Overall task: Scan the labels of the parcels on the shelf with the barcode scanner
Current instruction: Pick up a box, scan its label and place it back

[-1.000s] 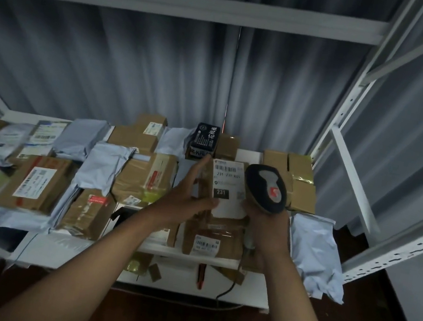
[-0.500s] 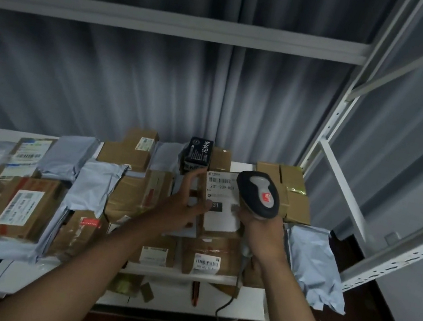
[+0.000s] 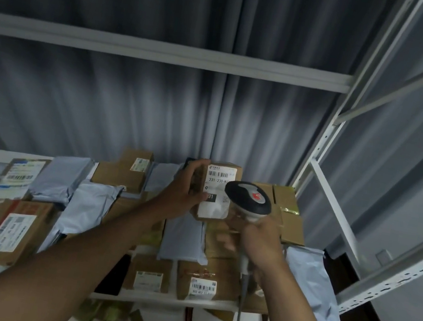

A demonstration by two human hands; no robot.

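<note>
Brown cardboard parcel (image 3: pixel 218 189) is gripped by the left hand (image 3: pixel 185 192) above the white shelf (image 3: pixel 165 301); grey barcode scanner (image 3: pixel 248 202) is grasped by the right hand (image 3: pixel 255 241). A misread is judged likely: the label is partly covered by the scanner head.

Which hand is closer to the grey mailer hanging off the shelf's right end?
Right. The right hand, gripping the scanner, is just left of the grey mailer; the left hand is farther left.
</note>
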